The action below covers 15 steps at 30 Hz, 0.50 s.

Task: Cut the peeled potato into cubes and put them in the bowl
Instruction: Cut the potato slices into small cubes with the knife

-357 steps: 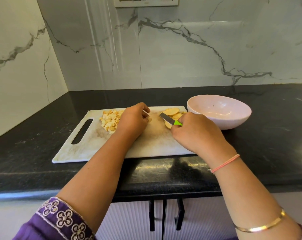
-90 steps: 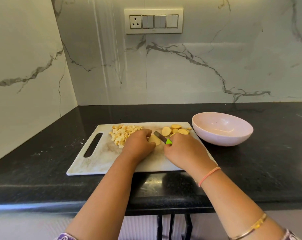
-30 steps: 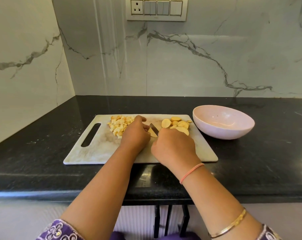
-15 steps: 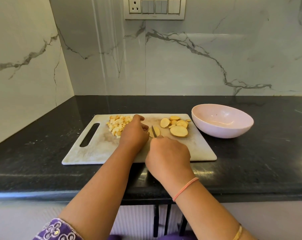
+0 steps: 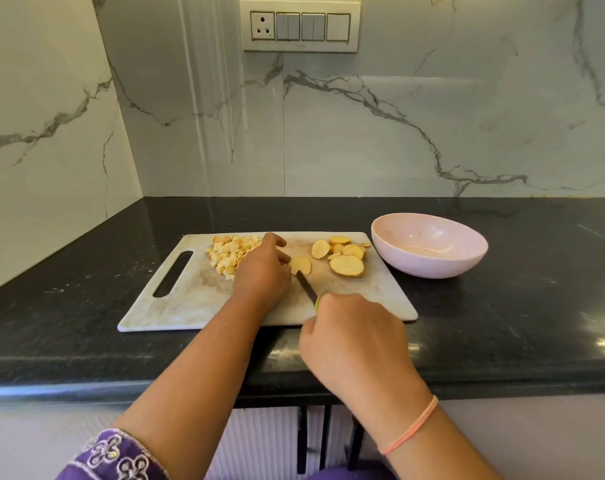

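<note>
Steadying one potato slice (image 5: 300, 265) mid cutting board (image 5: 190, 306) with the curled left hand (image 5: 263, 271), against skidding; gripping the knife (image 5: 306, 289) in the closed right hand (image 5: 353, 341), blade aimed at it. Heaping cubes (image 5: 230, 256) board-left, uncut slices (image 5: 346, 265) board-right beside the empty bowl (image 5: 429, 251).

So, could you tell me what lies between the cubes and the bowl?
In the head view, the left hand holding one slice at the knife tip, then the uncut slices, all on the board.
</note>
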### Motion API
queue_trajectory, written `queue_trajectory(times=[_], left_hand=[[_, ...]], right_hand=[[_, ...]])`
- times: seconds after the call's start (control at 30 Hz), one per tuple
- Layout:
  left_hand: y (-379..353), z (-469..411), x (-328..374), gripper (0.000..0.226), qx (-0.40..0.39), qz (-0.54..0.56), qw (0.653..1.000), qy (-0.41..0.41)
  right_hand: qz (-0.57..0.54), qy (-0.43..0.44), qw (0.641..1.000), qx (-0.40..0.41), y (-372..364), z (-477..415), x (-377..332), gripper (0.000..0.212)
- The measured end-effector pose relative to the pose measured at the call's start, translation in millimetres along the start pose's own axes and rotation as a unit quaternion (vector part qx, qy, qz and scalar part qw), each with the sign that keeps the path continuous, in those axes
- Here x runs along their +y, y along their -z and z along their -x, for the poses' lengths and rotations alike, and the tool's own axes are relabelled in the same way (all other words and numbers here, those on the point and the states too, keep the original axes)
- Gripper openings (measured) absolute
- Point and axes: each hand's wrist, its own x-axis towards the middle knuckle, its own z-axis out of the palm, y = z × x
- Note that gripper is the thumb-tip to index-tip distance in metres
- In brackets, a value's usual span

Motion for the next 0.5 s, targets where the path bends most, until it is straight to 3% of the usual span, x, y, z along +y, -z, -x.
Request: queue_trajectory(times=[0.13,0.27,0.4,0.5], left_hand=[[-2.1,5.9,7.9,0.042,0.004,-0.068,0.997,-0.036],[-1.4,7.2,13.7,0.044,0.007,-0.096,0.995,-0.038],[-4.7,8.7,20.4,0.061,0.011,-0.141,0.989,-0.045],[-6.8,5.6,22.2,0.057,0.025,-0.137,0.989,-0.058]], right_hand=[[-0.009,-0.028,0.998,0.053,4.3,-6.8,18.0,0.022],[-0.013,-0.036,0.998,0.051,1.9,-15.2,29.0,0.022],[-0.006,-0.050,0.998,0.048,0.1,-20.1,36.6,0.024],[-0.009,-0.049,0.998,0.047,0.2,-24.6,39.8,0.021]])
